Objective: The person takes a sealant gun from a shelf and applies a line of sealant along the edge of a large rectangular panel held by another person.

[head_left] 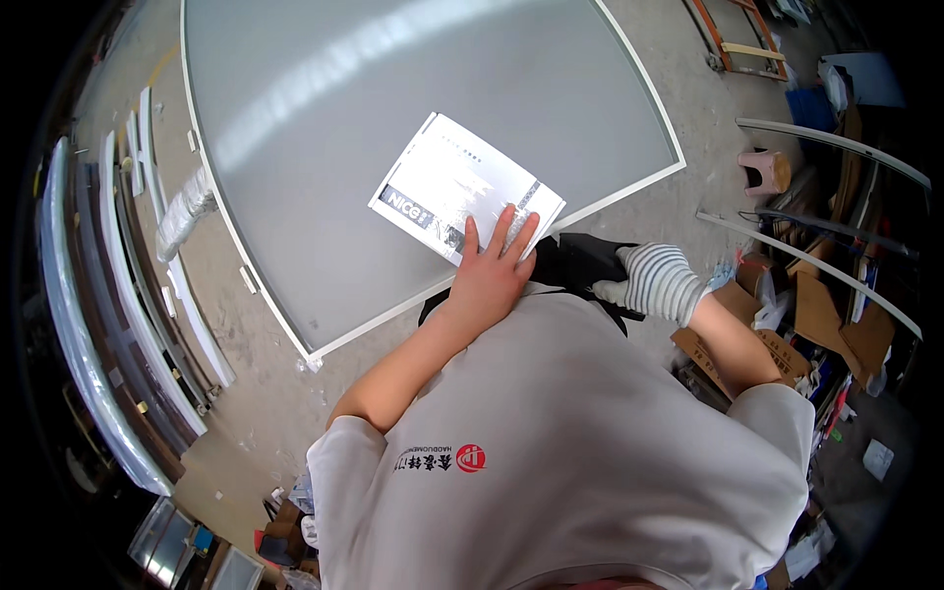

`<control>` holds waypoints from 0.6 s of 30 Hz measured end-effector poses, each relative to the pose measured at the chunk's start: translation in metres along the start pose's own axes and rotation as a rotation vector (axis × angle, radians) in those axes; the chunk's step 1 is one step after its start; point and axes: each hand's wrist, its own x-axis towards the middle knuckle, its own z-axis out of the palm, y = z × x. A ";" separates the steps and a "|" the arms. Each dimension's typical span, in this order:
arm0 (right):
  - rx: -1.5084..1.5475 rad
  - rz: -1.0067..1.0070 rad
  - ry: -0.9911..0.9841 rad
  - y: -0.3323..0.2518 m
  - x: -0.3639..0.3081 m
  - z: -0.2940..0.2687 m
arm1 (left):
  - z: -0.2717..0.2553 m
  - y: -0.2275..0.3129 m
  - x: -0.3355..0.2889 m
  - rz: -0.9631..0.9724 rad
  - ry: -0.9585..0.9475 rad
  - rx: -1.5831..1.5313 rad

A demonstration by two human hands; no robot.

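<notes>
A grey shirt faces a closed white box, contents hidden

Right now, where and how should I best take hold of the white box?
Probably by the left short end of the white box, coming in low from the left and pinching its top and bottom faces. The box looks shallow and lies flat on the panel, so that end may need tipping up first. Your left hand rests nearer the opposite end, leaving this one uncovered.

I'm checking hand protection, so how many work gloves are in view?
1: a striped glove on the right hand. The left hand, with its fingers on the white box, is bare. Others may be hidden.
</notes>
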 end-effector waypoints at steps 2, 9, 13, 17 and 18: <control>0.134 -0.014 -0.053 0.017 -0.014 -0.008 | 0.001 0.005 0.003 0.032 0.056 0.051; 0.242 0.233 -0.312 0.143 0.006 0.028 | -0.020 0.007 0.058 -0.274 0.261 -0.131; 0.235 0.345 -0.339 0.242 0.061 0.049 | -0.004 0.004 0.071 -0.571 -0.018 -0.072; 0.452 0.359 -0.197 0.303 0.140 0.017 | -0.014 -0.001 0.076 -0.677 0.002 -0.130; 0.575 0.241 -0.077 0.323 0.174 0.016 | -0.011 -0.002 0.070 -0.703 0.112 -0.142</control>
